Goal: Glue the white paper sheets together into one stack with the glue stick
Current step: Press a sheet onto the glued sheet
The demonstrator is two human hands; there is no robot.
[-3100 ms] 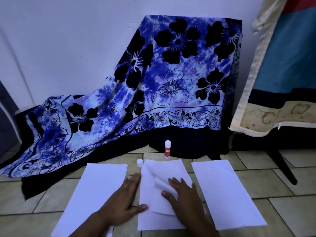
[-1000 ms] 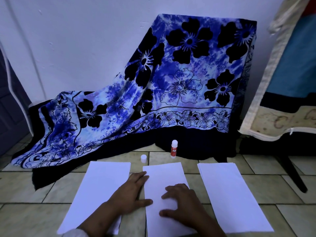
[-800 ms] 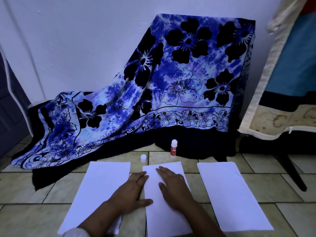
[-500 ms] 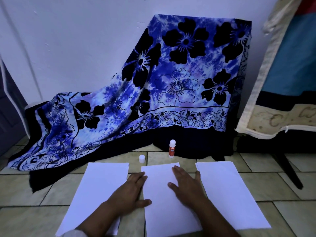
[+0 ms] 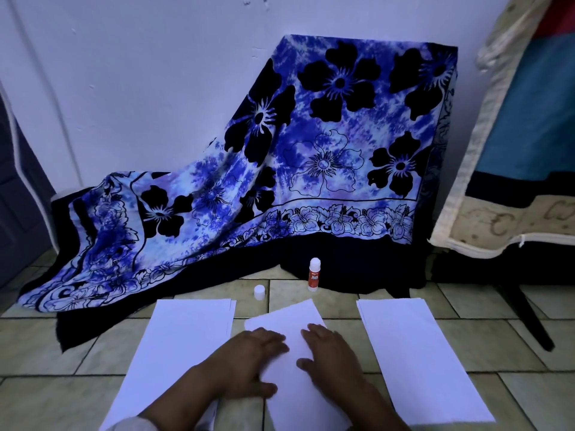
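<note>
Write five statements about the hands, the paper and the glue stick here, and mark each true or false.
1. The left hand and the right hand both rest flat on the middle sheet. True.
2. The right hand grips the glue stick. False: the glue stick stands upright on the tiled floor beyond the sheets, untouched.
3. The middle sheet lies askew to the piles beside it. True.
4. Paper lies only in the middle. False: a left pile and a right pile flank it.
5. A small white cap stands left of the glue stick. True.
</note>
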